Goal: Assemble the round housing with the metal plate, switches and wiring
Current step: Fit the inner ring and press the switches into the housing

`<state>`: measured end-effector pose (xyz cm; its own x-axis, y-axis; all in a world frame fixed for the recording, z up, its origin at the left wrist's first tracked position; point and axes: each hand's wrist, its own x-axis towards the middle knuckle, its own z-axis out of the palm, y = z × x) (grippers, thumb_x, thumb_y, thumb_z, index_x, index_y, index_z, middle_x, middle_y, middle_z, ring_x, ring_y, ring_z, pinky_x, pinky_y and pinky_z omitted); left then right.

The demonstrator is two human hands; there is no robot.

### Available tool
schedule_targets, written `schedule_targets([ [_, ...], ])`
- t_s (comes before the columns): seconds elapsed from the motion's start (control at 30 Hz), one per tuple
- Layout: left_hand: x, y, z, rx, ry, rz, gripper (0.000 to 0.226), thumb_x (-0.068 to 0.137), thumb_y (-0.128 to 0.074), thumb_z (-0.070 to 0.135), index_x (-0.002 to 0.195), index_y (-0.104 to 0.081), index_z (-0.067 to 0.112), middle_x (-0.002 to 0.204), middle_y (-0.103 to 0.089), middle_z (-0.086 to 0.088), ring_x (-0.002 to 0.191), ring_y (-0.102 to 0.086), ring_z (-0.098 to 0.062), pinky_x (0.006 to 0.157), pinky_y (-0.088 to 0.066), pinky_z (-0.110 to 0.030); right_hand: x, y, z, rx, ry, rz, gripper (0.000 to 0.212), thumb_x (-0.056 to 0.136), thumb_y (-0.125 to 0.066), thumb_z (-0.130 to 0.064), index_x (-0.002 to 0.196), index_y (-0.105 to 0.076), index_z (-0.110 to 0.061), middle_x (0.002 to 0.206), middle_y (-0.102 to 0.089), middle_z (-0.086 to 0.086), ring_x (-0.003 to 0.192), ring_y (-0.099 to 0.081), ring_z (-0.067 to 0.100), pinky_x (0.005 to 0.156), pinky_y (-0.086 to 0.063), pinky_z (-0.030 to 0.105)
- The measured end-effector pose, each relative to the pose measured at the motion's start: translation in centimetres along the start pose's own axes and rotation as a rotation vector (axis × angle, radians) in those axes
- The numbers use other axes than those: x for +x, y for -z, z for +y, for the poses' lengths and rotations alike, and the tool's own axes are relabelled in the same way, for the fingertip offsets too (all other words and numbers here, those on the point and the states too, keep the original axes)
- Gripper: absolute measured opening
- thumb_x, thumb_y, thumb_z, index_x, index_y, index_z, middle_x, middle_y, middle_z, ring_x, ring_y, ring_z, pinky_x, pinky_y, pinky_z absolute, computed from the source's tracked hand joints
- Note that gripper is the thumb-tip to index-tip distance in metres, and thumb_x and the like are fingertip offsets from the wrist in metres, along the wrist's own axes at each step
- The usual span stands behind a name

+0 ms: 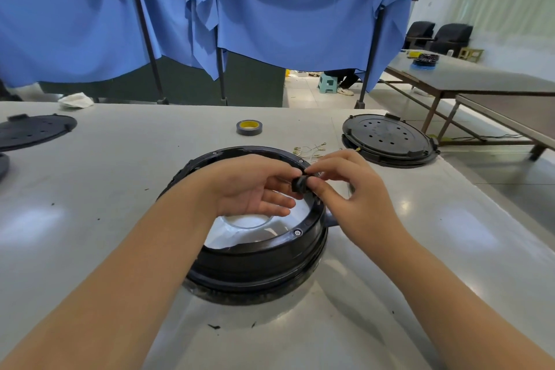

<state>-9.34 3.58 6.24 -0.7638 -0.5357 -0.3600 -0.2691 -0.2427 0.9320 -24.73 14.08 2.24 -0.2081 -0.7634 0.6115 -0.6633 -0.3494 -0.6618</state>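
The round black housing (270, 252) stands on the table in front of me, with a shiny metal plate (249, 227) inside it. Over its right rim, my left hand (252, 186) and my right hand (345, 186) meet at a small black switch (300, 185). Both hands pinch the switch between thumb and fingertips, just above the rim. The other fingers of my left hand reach out over the plate. A bundle of thin pale wires with ring terminals (310, 149) lies on the table behind the housing.
A roll of grey tape with a yellow core (249, 127) sits behind the housing. Black round covers lie at the right (389, 138) and far left (33, 131). Blue cloth hangs behind the table; the table's right edge is near.
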Motion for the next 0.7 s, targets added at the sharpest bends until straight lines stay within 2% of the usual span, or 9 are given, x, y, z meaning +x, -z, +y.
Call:
schedule_targets([
  [0.17,0.1,0.0,0.0,-0.040,-0.028,0.030,0.010,0.085,-0.067,0.013,0.092,-0.069,0.006,0.075,-0.069,-0.007,0.064,-0.067,-0.016,0.061,-0.057,-0.025,0.3,0.6,0.4,0.063,-0.136,-0.013,0.014,0.087,-0.069,-0.013,0.095,-0.065,-0.024,0.090,-0.068,-0.007,0.087,-0.065,0.008,0.087,-0.052,0.027],
  [0.27,0.3,-0.2,0.0,-0.026,-0.062,0.050,0.011,0.085,-0.068,0.010,0.094,-0.072,0.005,0.084,-0.072,-0.011,0.071,-0.070,-0.017,0.064,-0.058,-0.025,0.4,0.9,0.5,0.178,-0.225,-0.038,0.010,0.093,-0.061,-0.016,0.093,-0.068,-0.025,0.085,-0.071,-0.005,0.086,-0.067,0.008,0.084,-0.054,0.026],
  [0.33,0.4,-0.4,0.1,-0.003,-0.078,0.060,0.014,0.087,-0.067,0.009,0.099,-0.071,0.003,0.087,-0.074,-0.011,0.074,-0.071,-0.017,0.065,-0.058,-0.025,0.5,0.9,0.5,0.229,-0.264,-0.062,0.014,0.096,-0.055,-0.020,0.095,-0.069,-0.023,0.086,-0.072,-0.002,0.088,-0.067,0.012,0.086,-0.054,0.032],
  [0.5,0.5,-0.8,0.8,0.129,-0.098,0.089,0.017,0.085,-0.071,0.011,0.100,-0.072,0.003,0.080,-0.074,-0.010,0.075,-0.072,-0.017,0.068,-0.058,-0.027,0.6,1.1,0.7,0.283,-0.308,-0.113,0.011,0.092,-0.061,-0.022,0.097,-0.071,-0.022,0.092,-0.074,-0.002,0.092,-0.068,0.015,0.089,-0.055,0.038],
  [0.63,0.7,-1.3,1.6,0.311,-0.106,0.132,0.013,0.086,-0.071,0.012,0.097,-0.073,0.008,0.081,-0.074,-0.010,0.073,-0.072,-0.014,0.066,-0.059,-0.026,0.5,1.0,1.1,0.326,-0.368,-0.117,0.005,0.089,-0.067,-0.019,0.093,-0.068,-0.021,0.091,-0.073,0.009,0.092,-0.068,0.031,0.080,-0.056,0.044],
  [0.7,1.0,-1.6,2.2,0.392,-0.111,0.145,0.014,0.086,-0.070,0.013,0.099,-0.072,0.008,0.078,-0.073,-0.008,0.074,-0.072,-0.013,0.072,-0.060,-0.029,0.5,1.1,1.2,0.326,-0.361,-0.098,0.005,0.088,-0.067,-0.017,0.093,-0.068,-0.020,0.090,-0.073,0.008,0.090,-0.069,0.028,0.082,-0.056,0.042],
])
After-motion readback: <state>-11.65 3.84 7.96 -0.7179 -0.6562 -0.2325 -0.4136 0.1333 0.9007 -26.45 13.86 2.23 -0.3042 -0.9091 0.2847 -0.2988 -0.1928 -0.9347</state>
